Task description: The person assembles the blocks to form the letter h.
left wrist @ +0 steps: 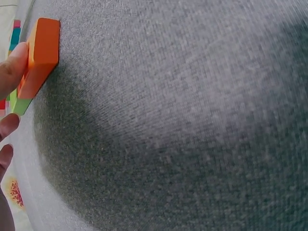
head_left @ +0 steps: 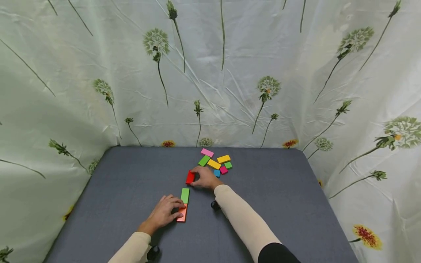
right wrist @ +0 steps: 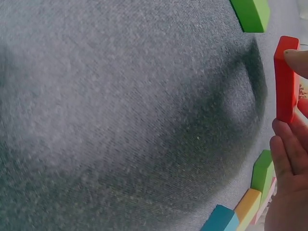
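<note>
My right hand [head_left: 205, 178] pinches a red block [head_left: 190, 178] between thumb and fingers. In the right wrist view, that red block [right wrist: 286, 79] is over the cloth, with a shadow beneath. A light green block [head_left: 185, 195] lies end to end with an orange block [head_left: 182, 215], forming a short line just nearer than the red one. From the left, my left hand [head_left: 163, 210] reaches over with loosely bent fingers, its thumb and fingertips resting on the orange block near the joint. In the left wrist view, the thumb [left wrist: 18, 57] lies against the orange block [left wrist: 45, 50].
Beyond my right hand lies a loose group of several blocks: pink [head_left: 207, 152], green [head_left: 204, 160], yellow [head_left: 224, 159], magenta [head_left: 223, 170] and blue [head_left: 217, 173] among them. The grey cloth-covered table [head_left: 269, 193] ends at a flower-printed curtain [head_left: 230, 91].
</note>
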A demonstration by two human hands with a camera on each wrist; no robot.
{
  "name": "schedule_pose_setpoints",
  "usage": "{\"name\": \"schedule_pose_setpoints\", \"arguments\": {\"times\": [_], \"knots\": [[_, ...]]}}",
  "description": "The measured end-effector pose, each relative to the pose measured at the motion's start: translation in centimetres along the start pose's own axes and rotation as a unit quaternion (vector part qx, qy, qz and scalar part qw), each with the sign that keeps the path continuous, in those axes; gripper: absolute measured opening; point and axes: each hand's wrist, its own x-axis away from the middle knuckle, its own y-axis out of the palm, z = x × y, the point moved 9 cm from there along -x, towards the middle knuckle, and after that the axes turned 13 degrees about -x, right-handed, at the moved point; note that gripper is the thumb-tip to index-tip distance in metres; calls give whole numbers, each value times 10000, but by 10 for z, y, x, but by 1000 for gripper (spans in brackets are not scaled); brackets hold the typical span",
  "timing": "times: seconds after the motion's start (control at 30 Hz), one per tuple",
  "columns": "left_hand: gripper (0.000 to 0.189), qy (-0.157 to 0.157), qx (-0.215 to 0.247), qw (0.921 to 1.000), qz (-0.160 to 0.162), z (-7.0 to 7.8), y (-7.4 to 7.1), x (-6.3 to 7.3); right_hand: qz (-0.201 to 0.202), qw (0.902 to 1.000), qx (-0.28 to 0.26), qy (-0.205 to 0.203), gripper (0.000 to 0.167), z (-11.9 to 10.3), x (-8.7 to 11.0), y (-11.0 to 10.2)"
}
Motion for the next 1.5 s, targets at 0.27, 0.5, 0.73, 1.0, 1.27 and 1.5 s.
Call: {"name": "schedule_pose_setpoints", "arguments": {"times": [0.27,0.5,0.73,1.0,1.27,1.5], "knots": [[24,-72,-154,9999,18,1,-1,-3,79,9998,158,-3,53,-1,-2,5],[36,-134,-173,9997,71,0,0,-5,9,9995,250,-189,52,-8,-4,11],[45,-172,-229,9994,-169,-2,3,-7,-7,9998,145,-131,50,-3,-6,18],[47,-177,-385,9985,-339,-3,5,-9,-13,9996,-265,62,50,3,-8,18],[47,-180,-432,9985,-293,-2,2,-9,225,9962,-789,277,46,8,-6,20],[48,-206,-491,9982,-288,-4,3,-9,356,9974,-596,178,45,4,-5,24]]}}
